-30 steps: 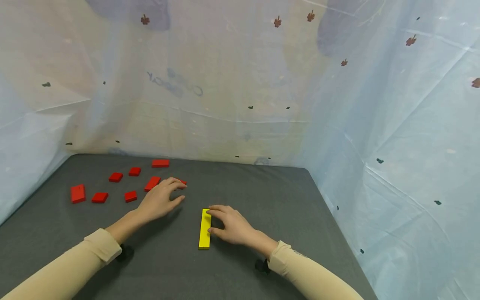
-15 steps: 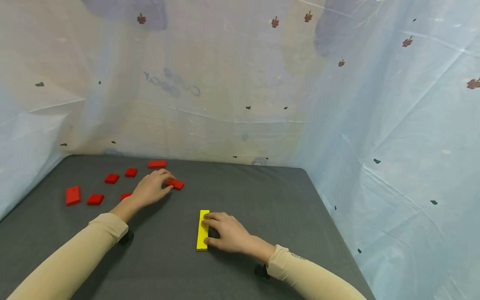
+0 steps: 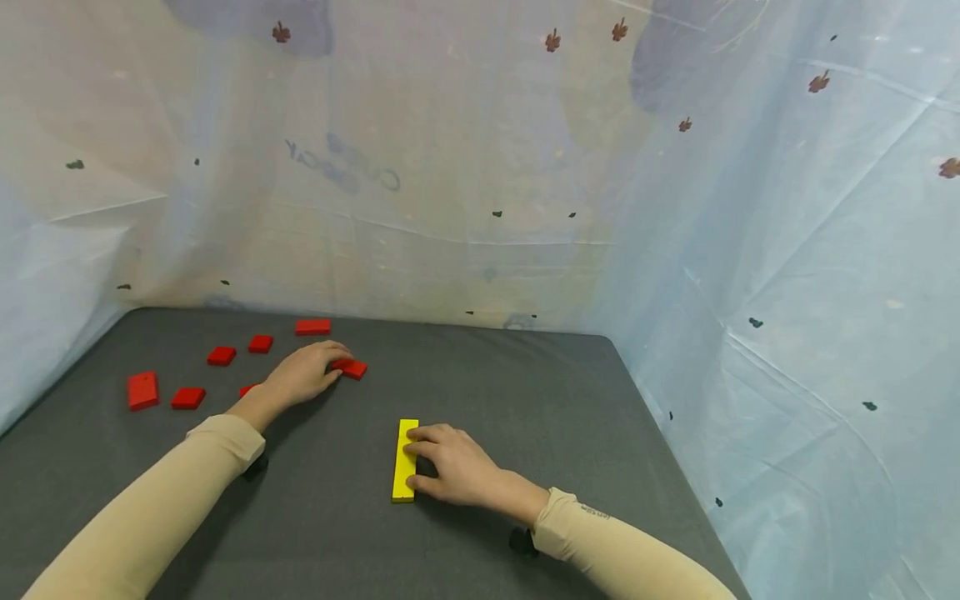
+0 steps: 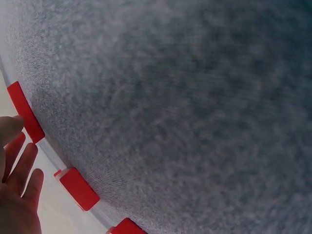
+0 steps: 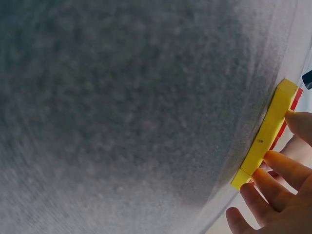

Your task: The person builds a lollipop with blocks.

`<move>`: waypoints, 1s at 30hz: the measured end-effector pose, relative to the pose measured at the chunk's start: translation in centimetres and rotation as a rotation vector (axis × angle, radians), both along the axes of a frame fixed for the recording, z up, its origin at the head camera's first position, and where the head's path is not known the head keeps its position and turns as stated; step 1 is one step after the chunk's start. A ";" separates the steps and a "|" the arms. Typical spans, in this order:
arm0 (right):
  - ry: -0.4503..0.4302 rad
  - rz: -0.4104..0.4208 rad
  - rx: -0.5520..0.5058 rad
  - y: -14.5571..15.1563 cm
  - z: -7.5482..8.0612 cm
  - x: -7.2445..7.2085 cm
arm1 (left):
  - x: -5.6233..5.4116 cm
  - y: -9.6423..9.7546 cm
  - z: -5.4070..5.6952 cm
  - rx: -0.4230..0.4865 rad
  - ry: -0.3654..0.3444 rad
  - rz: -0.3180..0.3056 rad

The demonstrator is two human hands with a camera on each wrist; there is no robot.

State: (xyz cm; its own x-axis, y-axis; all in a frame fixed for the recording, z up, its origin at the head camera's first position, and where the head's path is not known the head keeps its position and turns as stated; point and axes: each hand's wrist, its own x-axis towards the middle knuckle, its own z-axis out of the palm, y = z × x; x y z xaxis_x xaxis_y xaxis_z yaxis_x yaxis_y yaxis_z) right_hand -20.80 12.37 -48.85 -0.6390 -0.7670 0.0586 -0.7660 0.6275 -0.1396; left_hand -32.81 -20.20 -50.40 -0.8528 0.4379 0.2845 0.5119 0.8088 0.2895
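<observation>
At the back of the table my left hand (image 3: 303, 372) pinches the left end of a red block (image 3: 357, 371), thumb on the near side and fingers on the far side. In the left wrist view the thumb lies against this red block (image 4: 29, 119). A long yellow strip (image 3: 403, 479) lies lengthwise at the table's middle; a seam crosses it near one end in the right wrist view. My right hand (image 3: 461, 469) rests its thumb and fingertips along the strip's right edge. In the right wrist view those fingertips overlap the yellow strip (image 5: 268, 129).
Several loose red blocks lie at the back left, among them a larger one (image 3: 142, 390), a small one (image 3: 188, 397) and one near the back edge (image 3: 312, 327). One is partly hidden by the left wrist. A pale printed sheet (image 3: 450, 167) hangs behind the grey table (image 3: 525, 400).
My left hand has drawn back leftward and taken the red block's left end, covering another red block. My right hand has come slightly nearer, its fingers further onto the yellow strip.
</observation>
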 end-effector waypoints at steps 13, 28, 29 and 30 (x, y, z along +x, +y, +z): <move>0.058 0.035 0.069 -0.2 0.7 0.0 | -0.7 -0.4 -0.8 -0.007 0.034 -0.034; 0.052 0.024 0.087 -0.5 0.9 -0.4 | -0.1 -0.1 -0.3 0.020 -0.006 0.019; 0.051 0.024 0.087 -0.4 0.9 -0.4 | 0.0 0.0 -0.3 0.021 -0.008 0.021; 0.051 0.024 0.088 -0.4 0.8 -0.4 | 0.0 0.0 -0.3 0.025 -0.009 0.023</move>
